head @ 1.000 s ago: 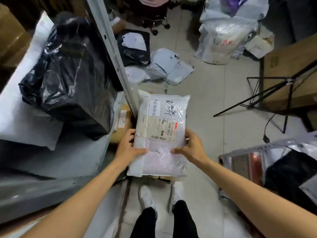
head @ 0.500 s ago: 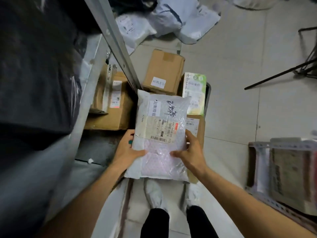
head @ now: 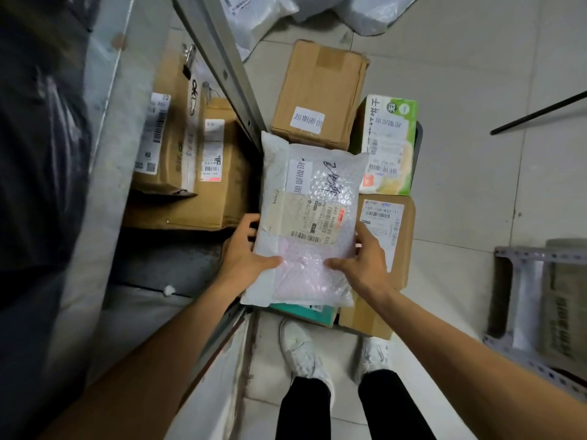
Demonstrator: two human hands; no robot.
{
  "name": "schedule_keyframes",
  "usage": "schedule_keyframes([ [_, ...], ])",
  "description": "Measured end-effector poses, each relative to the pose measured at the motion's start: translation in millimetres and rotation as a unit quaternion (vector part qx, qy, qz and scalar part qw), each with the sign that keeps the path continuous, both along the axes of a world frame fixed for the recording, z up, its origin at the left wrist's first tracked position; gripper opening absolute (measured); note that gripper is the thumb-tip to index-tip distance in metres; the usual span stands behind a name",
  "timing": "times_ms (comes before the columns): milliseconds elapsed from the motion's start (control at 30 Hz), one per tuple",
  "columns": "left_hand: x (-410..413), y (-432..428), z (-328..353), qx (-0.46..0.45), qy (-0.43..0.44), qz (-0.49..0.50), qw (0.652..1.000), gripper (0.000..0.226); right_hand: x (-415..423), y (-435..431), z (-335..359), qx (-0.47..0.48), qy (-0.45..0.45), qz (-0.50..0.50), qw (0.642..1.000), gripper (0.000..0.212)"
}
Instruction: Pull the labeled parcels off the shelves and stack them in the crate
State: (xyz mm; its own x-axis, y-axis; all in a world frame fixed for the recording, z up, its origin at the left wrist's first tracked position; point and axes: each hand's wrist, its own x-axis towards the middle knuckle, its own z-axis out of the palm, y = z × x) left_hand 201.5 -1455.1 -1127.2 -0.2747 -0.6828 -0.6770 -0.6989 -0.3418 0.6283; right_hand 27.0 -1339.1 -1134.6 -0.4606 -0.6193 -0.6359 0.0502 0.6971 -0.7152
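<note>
Gripped white bubble-wrap labelled parcel (head: 313,217) w/ both hands: left hand (head: 244,258) thumb on top, fingers round left edge; right hand (head: 365,265) same at right edge. Held it over brown cardboard boxes (head: 317,93) just beyond fingertips, in dark-rimmed crate (head: 420,136). Step: stacking, prob. Next: lower flat onto boxes, then loosen fingers w/o letting slick wrap slide.

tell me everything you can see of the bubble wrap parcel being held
The bubble-wrap parcel is a flat whitish mailer, something pinkish showing through its lower half. Its top bears a white sticker, black handwriting and a barcoded label. The left hand and right hand grip its near sides, holding it above cardboard boxes.
</note>
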Motion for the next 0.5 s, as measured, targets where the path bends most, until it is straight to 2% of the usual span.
schedule_keyframes([
  [200,-4.1,7.3,0.7,-0.006,-0.029,-0.007,1.000,0.081,-3.0,2.0,3.6,0.032,-0.012,0.025,0.999,0.069],
  [333,-11.3,9.0,11.5,-0.037,-0.088,-0.031,0.995,0.089,-6.2,1.1,11.7,0.070,0.011,0.050,0.996,0.068],
  [500,-30.1,14.4,61.0,-0.086,-0.119,-0.143,0.979,0.075,-20.8,8.3,56.5,0.104,0.076,0.127,0.983,0.062],
])
